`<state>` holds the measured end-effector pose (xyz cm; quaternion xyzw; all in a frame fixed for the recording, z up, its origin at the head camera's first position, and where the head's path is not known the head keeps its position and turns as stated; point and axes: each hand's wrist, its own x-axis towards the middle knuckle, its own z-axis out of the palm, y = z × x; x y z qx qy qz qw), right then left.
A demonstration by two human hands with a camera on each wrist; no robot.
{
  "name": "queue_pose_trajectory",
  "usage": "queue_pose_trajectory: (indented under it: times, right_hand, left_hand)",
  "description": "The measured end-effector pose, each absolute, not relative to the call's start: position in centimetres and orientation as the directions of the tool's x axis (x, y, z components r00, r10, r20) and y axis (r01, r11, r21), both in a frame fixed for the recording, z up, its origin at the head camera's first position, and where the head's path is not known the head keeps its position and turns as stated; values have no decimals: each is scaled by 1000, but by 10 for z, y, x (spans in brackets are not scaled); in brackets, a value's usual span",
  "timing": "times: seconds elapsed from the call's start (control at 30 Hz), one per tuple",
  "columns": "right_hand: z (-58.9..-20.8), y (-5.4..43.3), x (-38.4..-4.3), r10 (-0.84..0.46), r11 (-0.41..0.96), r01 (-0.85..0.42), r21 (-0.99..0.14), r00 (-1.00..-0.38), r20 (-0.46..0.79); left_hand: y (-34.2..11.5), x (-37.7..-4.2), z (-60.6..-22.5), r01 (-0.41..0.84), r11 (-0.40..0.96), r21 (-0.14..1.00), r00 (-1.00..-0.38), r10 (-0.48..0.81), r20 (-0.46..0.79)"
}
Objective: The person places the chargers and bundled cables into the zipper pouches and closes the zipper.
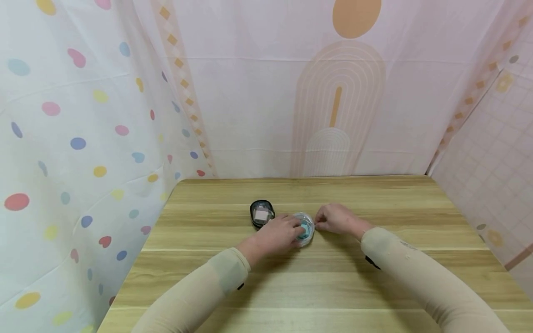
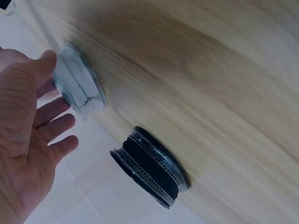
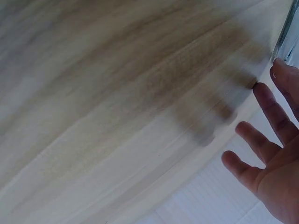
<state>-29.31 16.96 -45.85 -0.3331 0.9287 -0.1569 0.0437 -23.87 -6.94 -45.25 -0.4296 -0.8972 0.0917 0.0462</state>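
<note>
A round, clear case (image 1: 308, 235) with something teal inside stands on the table. My left hand (image 1: 280, 232) grips it from the left, thumb on one side and fingers on the other, as the left wrist view also shows. My right hand (image 1: 336, 219) is at the case's right edge, its thumb and forefinger close together there. In the right wrist view its other fingers (image 3: 250, 175) are spread and bent, and the thumb is out of frame. I cannot tell whether the right fingertips pinch part of the case.
Just left of the clear case is a black-rimmed case (image 1: 261, 213) with a see-through top and a pale label-like patch. Its side (image 2: 149, 165) shows chain-like dotted bands. The wooden table (image 1: 308, 291) ends at patterned curtains (image 1: 250, 115) behind and on both sides.
</note>
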Motion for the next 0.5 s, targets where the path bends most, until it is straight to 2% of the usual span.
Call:
queue_pose_trajectory:
  times: [0.17,0.5]
  right_hand:
    - [-457,169,-292,-625,744,-613,-267,-779,45]
    - [-459,171,-294,-649,718,-640,-275,-758,70]
  left_hand:
    - [-70,-239,-451,770,614,-176,-626,780,-17]
    - [-66,-237,-447,749,642,-166,-656,752,-54]
